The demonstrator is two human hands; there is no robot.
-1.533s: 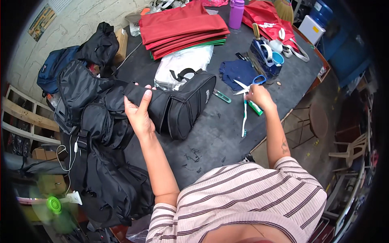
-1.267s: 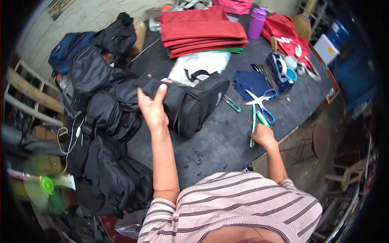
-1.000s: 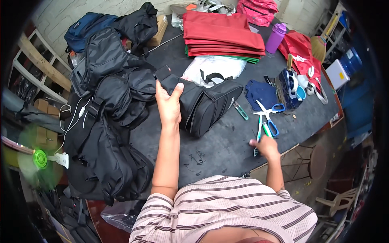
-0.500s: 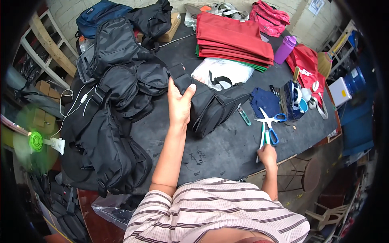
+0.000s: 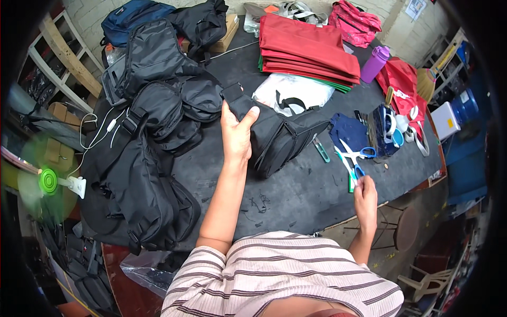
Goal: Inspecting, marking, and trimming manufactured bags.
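My left hand (image 5: 237,132) is closed on the upper left end of a small black zippered bag (image 5: 288,140), with the thumb on top. The bag is tilted above the dark table. My right hand (image 5: 365,196) has its fingertips pinched at the lower blue handle of a pair of scissors (image 5: 359,172). The scissors lie partly spread, white blades towards the dark blue cloth (image 5: 348,131). Beside that handle is a slim green-and-white tool (image 5: 351,182), its kind unclear. A green-handled cutter (image 5: 321,151) lies between the bag and the scissors.
Several black bags (image 5: 150,195) are heaped along the left side. Folded red fabric (image 5: 309,50) is stacked at the back, near a purple bottle (image 5: 375,64). A tool box (image 5: 384,134) stands at the right. A small green fan (image 5: 48,181) is spinning at the left edge.
My right hand has let go of the slim green-and-white tool and moved right to the scissors handle. The left hand still holds the black bag in nearly the same place.
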